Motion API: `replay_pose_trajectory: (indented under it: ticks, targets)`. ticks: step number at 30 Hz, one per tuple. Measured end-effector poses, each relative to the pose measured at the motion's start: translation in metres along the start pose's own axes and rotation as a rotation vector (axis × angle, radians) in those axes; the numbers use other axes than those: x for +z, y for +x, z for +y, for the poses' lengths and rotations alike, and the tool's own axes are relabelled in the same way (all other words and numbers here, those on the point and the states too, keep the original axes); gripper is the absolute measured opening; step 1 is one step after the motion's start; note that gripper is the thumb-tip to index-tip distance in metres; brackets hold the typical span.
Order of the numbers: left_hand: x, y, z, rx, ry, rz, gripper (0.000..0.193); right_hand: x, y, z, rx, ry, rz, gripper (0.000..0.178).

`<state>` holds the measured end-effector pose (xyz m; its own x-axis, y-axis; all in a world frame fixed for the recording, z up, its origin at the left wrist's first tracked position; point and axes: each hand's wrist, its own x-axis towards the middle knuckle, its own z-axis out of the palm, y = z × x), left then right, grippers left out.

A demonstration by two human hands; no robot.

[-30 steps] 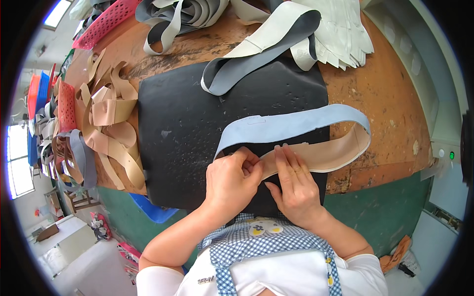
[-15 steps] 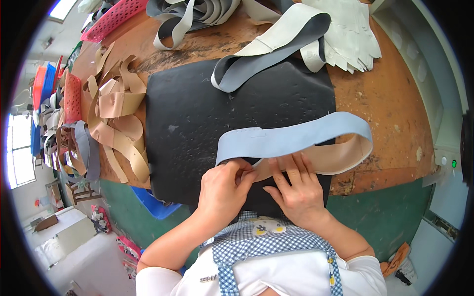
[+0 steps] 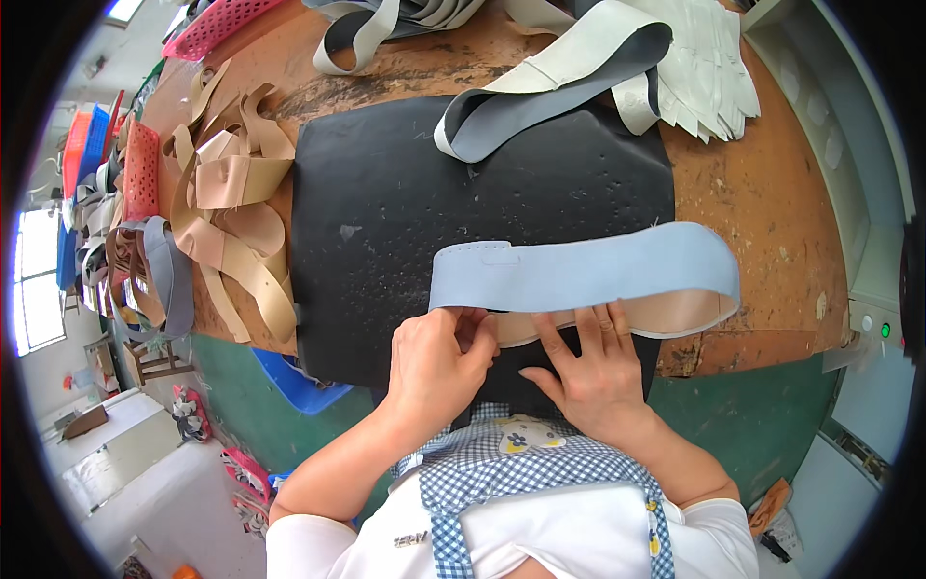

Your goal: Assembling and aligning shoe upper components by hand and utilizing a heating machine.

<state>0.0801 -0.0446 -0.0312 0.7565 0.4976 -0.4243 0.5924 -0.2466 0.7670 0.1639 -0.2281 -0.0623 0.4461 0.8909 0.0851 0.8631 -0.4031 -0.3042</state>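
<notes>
A light blue strip (image 3: 598, 270) is joined into a wide flat loop, with a stitched overlap at its left end and a beige inner face showing along the near side. It rests over a black mat (image 3: 376, 222) and reaches past the mat's right edge. My left hand (image 3: 434, 362) is closed at the loop's near left end, thumb and fingers pinching its edge; some fingertips are hidden under the strip. My right hand (image 3: 598, 381) has its fingers stretched out, the tips against the beige near side and the thumb held apart.
On the wooden table (image 3: 772, 232), a white-and-grey band loop (image 3: 550, 106) lies across the mat's far edge beside stacked white pieces (image 3: 704, 72). Tan strips (image 3: 231, 222) are heaped at left. A blue bin (image 3: 299, 386) sits below the front edge.
The loop's blue face has tipped to show more, and its stitched overlap is plainer; less of the beige inside shows. Both hands stay on it, and the whole view has shifted slightly.
</notes>
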Motion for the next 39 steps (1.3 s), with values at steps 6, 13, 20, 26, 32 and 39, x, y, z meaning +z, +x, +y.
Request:
replay_pose_trajectory:
  ticks: [6, 13, 20, 26, 32, 39]
  targets:
    - [-0.002, 0.001, -0.001, -0.018, 0.021, -0.027, 0.018, 0.001, -0.001, -0.006, -0.024, -0.075, -0.032, 0.076]
    - [-0.002, -0.009, -0.006, -0.022, -0.11, 0.004, 0.015, 0.0, -0.001, -0.007, -0.023, -0.102, -0.05, 0.076]
    - [-0.001, -0.003, -0.009, -0.04, -0.067, -0.004, 0.015, 0.0, 0.0, -0.006, -0.028, -0.104, -0.055, 0.077]
    - [0.005, -0.005, -0.014, -0.016, -0.01, 0.093, 0.017, 0.0, -0.001, -0.007, -0.029, -0.102, -0.073, 0.078]
    - [0.008, -0.006, -0.013, 0.009, 0.035, 0.136, 0.016, -0.003, 0.001, -0.01, -0.037, -0.126, -0.11, 0.083]
    - [0.009, -0.007, -0.01, 0.007, 0.074, 0.154, 0.017, -0.008, 0.006, -0.012, -0.073, -0.205, -0.136, 0.083]
